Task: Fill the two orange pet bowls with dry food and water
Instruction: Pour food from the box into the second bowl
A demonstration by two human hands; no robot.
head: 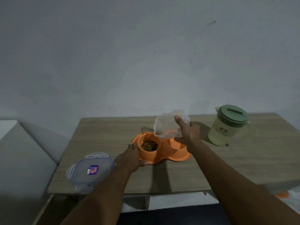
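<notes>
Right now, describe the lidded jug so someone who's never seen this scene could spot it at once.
Take the wooden table against the pale wall and look to its far right, past the orange double bowl. The jug stands upright there, apart from everything else. It alone is tall and round, with a pale translucent body and a green lid.

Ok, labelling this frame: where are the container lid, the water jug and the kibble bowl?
container lid point(92, 170): head view, its centre label.
water jug point(217, 135): head view, pale body below the green top.
kibble bowl point(148, 155): head view, front outer wall.
</notes>
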